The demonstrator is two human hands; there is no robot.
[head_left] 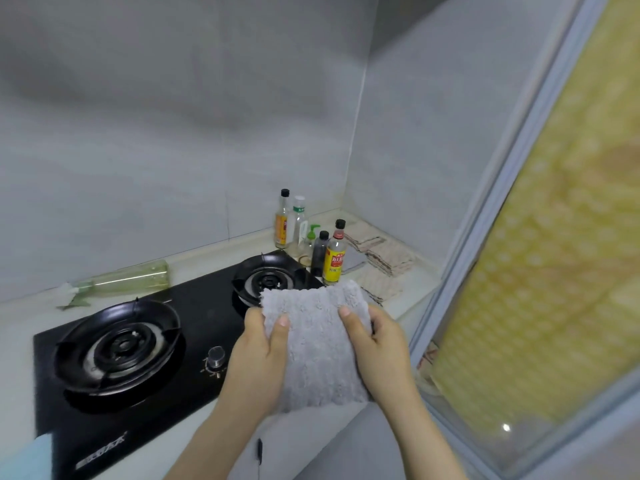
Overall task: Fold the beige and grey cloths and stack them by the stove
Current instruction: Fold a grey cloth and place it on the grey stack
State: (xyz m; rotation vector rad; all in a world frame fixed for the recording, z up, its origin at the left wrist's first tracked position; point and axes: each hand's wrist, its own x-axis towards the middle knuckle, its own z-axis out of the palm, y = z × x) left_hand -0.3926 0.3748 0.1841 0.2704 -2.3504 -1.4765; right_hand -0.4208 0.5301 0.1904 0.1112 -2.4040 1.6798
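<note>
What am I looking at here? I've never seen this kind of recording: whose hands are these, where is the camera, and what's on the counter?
No machine here: a person wears one camera on the head, looking forward and down. The left hand and right hand grip a fluffy grey cloth by its sides, held up in front of the stove. On the counter sit a black two-burner stove, several bottles, and beige cloths piled in the corner beside the bottles.

burners (117, 344) (268, 280) x2; grey cloth (317, 344) x1
</note>
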